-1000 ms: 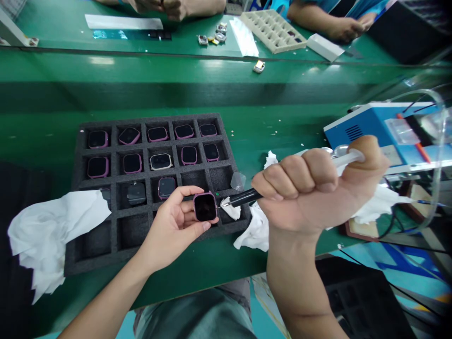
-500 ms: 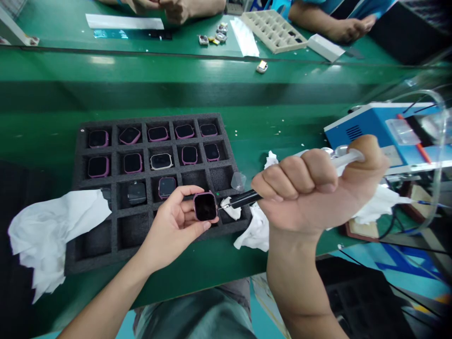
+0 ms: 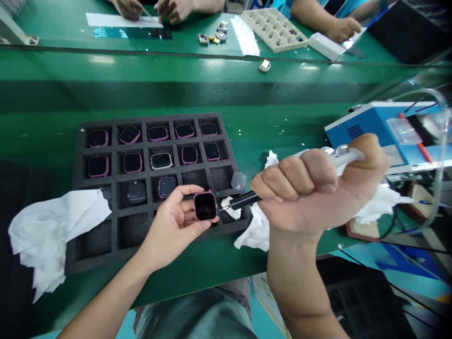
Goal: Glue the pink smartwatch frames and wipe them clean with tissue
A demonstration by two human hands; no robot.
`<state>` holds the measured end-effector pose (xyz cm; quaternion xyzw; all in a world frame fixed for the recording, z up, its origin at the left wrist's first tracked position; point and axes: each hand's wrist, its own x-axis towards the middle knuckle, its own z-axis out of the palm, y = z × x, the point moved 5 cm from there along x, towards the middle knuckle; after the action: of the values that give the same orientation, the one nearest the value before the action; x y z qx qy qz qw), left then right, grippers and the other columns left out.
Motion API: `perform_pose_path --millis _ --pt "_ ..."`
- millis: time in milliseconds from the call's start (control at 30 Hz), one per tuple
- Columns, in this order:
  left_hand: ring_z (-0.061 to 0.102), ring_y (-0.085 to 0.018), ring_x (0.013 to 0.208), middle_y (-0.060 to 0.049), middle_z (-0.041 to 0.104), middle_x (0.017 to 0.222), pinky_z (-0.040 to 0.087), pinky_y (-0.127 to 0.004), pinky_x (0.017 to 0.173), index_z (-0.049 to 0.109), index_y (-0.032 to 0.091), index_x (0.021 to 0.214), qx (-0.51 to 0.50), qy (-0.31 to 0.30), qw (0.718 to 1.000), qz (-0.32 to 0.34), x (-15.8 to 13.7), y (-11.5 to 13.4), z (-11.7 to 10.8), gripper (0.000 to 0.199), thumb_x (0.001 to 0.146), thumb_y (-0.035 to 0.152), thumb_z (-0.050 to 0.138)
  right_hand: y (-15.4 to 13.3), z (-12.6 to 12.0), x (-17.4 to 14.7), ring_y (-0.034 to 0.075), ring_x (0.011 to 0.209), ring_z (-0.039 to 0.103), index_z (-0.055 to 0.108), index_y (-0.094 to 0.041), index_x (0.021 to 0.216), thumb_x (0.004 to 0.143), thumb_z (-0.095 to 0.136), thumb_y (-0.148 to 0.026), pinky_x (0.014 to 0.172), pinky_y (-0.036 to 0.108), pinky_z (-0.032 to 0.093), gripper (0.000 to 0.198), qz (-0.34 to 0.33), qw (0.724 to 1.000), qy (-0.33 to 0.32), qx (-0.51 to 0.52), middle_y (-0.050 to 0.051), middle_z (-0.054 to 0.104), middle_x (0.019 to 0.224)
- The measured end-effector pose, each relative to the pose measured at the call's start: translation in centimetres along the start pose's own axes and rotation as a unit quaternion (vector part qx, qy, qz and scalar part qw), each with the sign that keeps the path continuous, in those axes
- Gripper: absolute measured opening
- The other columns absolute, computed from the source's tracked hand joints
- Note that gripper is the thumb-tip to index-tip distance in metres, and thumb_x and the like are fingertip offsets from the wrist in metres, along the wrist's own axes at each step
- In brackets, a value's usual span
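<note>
Between thumb and fingers, my left hand (image 3: pixel 173 226) holds a purple-framed smartwatch body (image 3: pixel 205 206), dark screen facing up, above the front of a black foam tray (image 3: pixel 115 221). My right hand (image 3: pixel 310 188) is wrapped round a syringe (image 3: pixel 242 199) with a black barrel. Its thumb rests on the white plunger end (image 3: pixel 348 157), and the thin metal tip points left at the watch's right edge. Whether the tip touches the watch I cannot tell. Several more watch bodies (image 3: pixel 133 163) lie in the tray's compartments, mostly purple, one with a pale frame (image 3: pixel 161 161).
A crumpled white cloth (image 3: pixel 56 230) covers the tray's left corner; white tissue (image 3: pixel 256 230) lies to its right. A blue and white machine (image 3: pixel 374 132) with a clear tube stands at the right. Across the bench are co-workers' hands (image 3: pixel 173 10), a beige tray (image 3: pixel 273 28) and small parts (image 3: pixel 221 33).
My hands, the watch and the syringe look almost unchanged. Across the bench, the co-workers' hands have shifted, and one now holds a thin tool over the white strip.
</note>
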<state>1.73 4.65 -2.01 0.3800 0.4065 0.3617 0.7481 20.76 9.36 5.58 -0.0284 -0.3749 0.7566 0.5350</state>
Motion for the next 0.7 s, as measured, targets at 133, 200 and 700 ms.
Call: perform_pose_path --millis 133,200,700 --pt "0.080 -0.018 0.093 -0.003 0.080 0.102 0.062 -0.027 0.086 0.052 0.021 0.119 -0.001 0.000 1.000 0.001 -0.01 0.04 0.03 0.047 0.082 0.011 0.080 0.02 0.04 0.02 0.009 0.044 0.018 0.020 -0.022 0.050 0.090 0.061 -0.054 0.048 0.032 0.025 0.066 0.010 1.000 -0.006 -0.008 -0.007 0.020 0.048" --pt "0.080 -0.018 0.093 -0.003 0.080 0.102 0.062 -0.027 0.087 0.052 0.021 0.118 0.000 0.003 1.000 0.002 -0.02 0.04 0.01 0.047 0.082 0.011 0.080 0.04 0.05 0.02 0.009 0.044 0.018 0.020 -0.022 0.049 0.090 0.061 -0.054 0.048 0.032 0.025 0.066 0.007 1.000 -0.007 -0.001 -0.007 0.021 0.047" --pt "0.080 -0.019 0.093 -0.004 0.082 0.100 0.062 -0.028 0.086 0.052 0.021 0.119 0.000 0.019 1.000 -0.005 0.04 0.00 -0.03 0.050 0.080 0.010 0.081 0.35 0.37 0.07 0.009 0.044 0.017 0.020 -0.022 0.050 0.092 0.059 -0.053 0.048 0.032 0.025 0.065 -0.002 1.000 -0.014 0.015 -0.008 0.019 0.047"
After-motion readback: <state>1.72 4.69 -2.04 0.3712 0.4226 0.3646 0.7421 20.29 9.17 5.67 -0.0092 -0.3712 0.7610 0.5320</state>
